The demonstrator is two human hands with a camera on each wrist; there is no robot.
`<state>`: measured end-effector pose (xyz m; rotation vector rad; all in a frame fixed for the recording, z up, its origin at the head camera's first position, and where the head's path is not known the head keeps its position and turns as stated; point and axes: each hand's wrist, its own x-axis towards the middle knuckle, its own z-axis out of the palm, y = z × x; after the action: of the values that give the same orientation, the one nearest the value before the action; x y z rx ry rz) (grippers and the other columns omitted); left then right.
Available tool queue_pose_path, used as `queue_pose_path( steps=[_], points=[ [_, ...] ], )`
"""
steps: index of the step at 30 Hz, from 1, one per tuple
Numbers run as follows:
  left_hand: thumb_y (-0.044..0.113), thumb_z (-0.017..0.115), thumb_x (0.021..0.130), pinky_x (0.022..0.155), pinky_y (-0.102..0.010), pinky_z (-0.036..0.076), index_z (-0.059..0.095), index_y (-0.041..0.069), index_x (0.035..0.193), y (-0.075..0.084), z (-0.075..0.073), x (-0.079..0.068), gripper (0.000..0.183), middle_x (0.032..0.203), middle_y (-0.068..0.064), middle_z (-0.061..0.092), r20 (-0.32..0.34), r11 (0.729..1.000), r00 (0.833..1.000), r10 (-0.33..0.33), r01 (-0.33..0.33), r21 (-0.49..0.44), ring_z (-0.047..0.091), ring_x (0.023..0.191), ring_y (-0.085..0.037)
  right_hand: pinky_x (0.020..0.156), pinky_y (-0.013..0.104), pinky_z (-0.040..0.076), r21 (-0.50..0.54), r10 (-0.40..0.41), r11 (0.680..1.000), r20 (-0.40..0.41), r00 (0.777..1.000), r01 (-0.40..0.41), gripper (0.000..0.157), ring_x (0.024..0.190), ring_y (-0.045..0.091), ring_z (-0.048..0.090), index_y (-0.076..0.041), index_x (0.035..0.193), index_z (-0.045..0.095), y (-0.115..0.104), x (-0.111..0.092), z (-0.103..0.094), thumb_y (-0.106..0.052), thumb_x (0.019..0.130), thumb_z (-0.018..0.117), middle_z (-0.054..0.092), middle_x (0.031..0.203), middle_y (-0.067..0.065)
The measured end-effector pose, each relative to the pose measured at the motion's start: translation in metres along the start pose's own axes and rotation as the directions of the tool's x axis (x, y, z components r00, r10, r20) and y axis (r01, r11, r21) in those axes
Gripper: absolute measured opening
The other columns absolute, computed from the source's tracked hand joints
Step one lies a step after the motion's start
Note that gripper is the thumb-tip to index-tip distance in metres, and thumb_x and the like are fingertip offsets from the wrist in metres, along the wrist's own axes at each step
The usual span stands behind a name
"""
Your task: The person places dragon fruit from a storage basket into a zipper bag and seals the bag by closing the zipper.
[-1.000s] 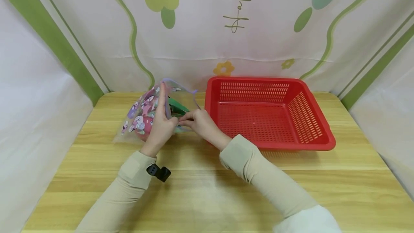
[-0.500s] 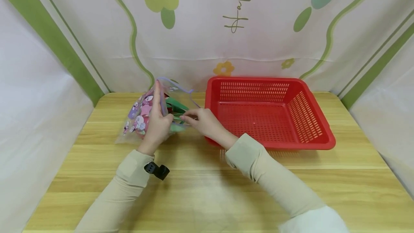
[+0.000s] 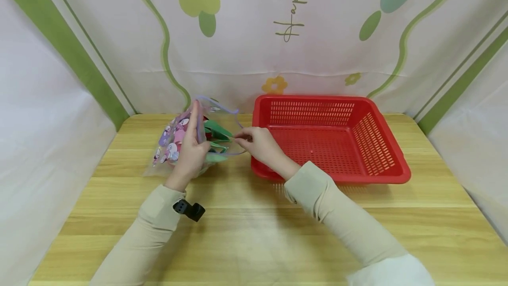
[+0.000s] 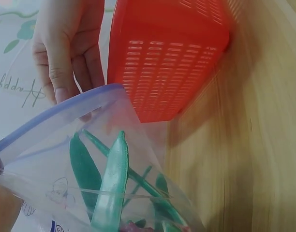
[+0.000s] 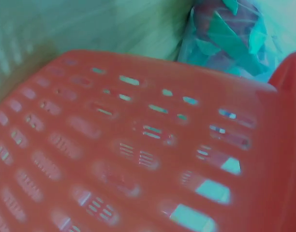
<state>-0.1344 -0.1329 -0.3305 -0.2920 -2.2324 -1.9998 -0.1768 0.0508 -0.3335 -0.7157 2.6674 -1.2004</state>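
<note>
My left hand [image 3: 189, 156] holds a clear zip bag [image 3: 171, 151] with pink cartoon prints and a purple rim, its index finger straight along the mouth. Inside are green leaves [image 4: 111, 181] and thin green stems [image 4: 144, 183] with red-pink parts lower down, like artificial flowers. At the bag's open mouth, my right hand [image 3: 263, 147] pinches with thumb and fingers at the tip of a green stem. The left wrist view shows the right hand [image 4: 70, 53] reaching over the rim. In the right wrist view the bag [image 5: 196, 43] appears beyond the basket wall; the hand is out of sight.
A red plastic basket [image 3: 329, 176] with slotted walls stands right of the bag, close to my right hand. Both are on a wooden table [image 3: 246, 242]. A white curtain with flower prints [image 3: 238, 52] hangs behind. A black strap [image 3: 188, 209] is on my left wrist.
My right hand has moved right and slightly up, away from my left thumb, towards the basket. The bag's mouth shows more of the green leaves. My left hand has shifted slightly left.
</note>
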Motion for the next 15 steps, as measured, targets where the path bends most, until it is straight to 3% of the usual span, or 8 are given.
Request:
queue_pose_path(
  steps=[3, 5, 7, 8, 10, 13, 15],
  points=[
    [-0.023, 0.033, 0.073, 0.083, -0.01, 0.043, -0.004, 0.03, 0.154, -0.0014, 0.0001, -0.0012, 0.103, 0.162, 0.013, -0.005, 0.003, 1.0, 1.0, -0.011, 0.011, 0.014, -0.004, 0.149, -0.004, 0.085, 0.031, 0.056, 0.015, 0.028, 0.999, -0.019, 0.999, -0.028, 0.024, 0.097, 0.021, 0.068, -0.005, 0.112, 0.07, -0.0006, 0.0003, -0.0028, -0.016, 0.093, 0.061, 0.072, 0.11, 0.009],
    [-0.023, 0.033, 0.073, 0.108, -0.015, 0.033, -0.003, 0.03, 0.154, -0.002, 0.0008, -0.0019, 0.104, 0.162, 0.011, -0.005, 0.007, 1.0, 1.0, -0.013, 0.013, 0.017, -0.003, 0.149, -0.006, 0.086, 0.032, 0.056, 0.022, 0.035, 0.999, -0.018, 0.999, -0.035, 0.024, 0.099, 0.022, 0.068, -0.005, 0.113, 0.07, -0.0008, 0.0001, -0.004, -0.015, 0.093, 0.061, 0.072, 0.111, 0.009],
    [-0.023, 0.033, 0.072, 0.121, -0.024, 0.015, -0.002, 0.029, 0.154, -0.0027, 0.0013, -0.0023, 0.104, 0.162, 0.01, -0.005, 0.012, 1.0, 1.0, -0.011, 0.011, 0.01, -0.002, 0.149, -0.007, 0.085, 0.031, 0.055, 0.023, 0.032, 0.999, -0.003, 0.999, -0.032, 0.025, 0.099, 0.021, 0.067, -0.006, 0.113, 0.07, -0.001, -0.0004, -0.0048, -0.017, 0.092, 0.062, 0.071, 0.111, 0.008],
    [-0.024, 0.033, 0.071, 0.123, -0.028, 0.007, -0.002, 0.029, 0.154, -0.0028, 0.0016, -0.0024, 0.104, 0.162, 0.009, -0.005, 0.018, 1.0, 1.0, -0.008, 0.008, -0.002, -0.002, 0.15, -0.007, 0.085, 0.031, 0.055, 0.019, 0.027, 0.999, 0.013, 1.0, -0.027, 0.026, 0.098, 0.02, 0.066, -0.007, 0.113, 0.07, -0.0008, -0.0006, -0.005, -0.019, 0.092, 0.063, 0.071, 0.112, 0.007],
    [-0.024, 0.032, 0.071, 0.123, -0.033, 0.002, -0.002, 0.028, 0.154, -0.0025, 0.0014, -0.0031, 0.104, 0.163, 0.008, -0.005, 0.037, 1.0, 0.999, -0.007, 0.007, -0.019, -0.003, 0.15, -0.008, 0.083, 0.031, 0.054, 0.01, 0.015, 1.0, 0.055, 0.998, -0.015, 0.028, 0.096, 0.02, 0.064, -0.008, 0.114, 0.069, -0.0005, -0.0016, -0.0052, -0.023, 0.09, 0.065, 0.071, 0.113, 0.006],
    [-0.023, 0.034, 0.074, 0.123, -0.037, 0.004, -0.004, 0.028, 0.154, -0.0017, -0.0002, -0.0046, 0.102, 0.162, 0.009, -0.007, 0.077, 1.0, 0.997, -0.018, 0.017, 0.008, -0.007, 0.149, -0.008, 0.085, 0.031, 0.053, -0.029, -0.016, 0.999, 0.13, 0.991, 0.02, 0.035, 0.099, 0.018, 0.062, -0.011, 0.116, 0.069, -0.0001, -0.0029, -0.0042, -0.029, 0.086, 0.07, 0.069, 0.116, 0.004],
    [-0.018, 0.04, 0.08, 0.122, -0.045, 0.009, -0.007, 0.029, 0.153, -0.0001, -0.0017, -0.0058, 0.099, 0.162, 0.009, -0.01, 0.114, 0.996, 0.993, -0.034, 0.024, 0.09, -0.008, 0.15, -0.013, 0.089, 0.033, 0.053, -0.057, -0.038, 0.997, 0.17, 0.985, 0.048, 0.038, 0.104, 0.019, 0.063, -0.011, 0.116, 0.069, -0.0007, -0.004, -0.0029, -0.029, 0.083, 0.074, 0.069, 0.118, 0.004]
  ],
)
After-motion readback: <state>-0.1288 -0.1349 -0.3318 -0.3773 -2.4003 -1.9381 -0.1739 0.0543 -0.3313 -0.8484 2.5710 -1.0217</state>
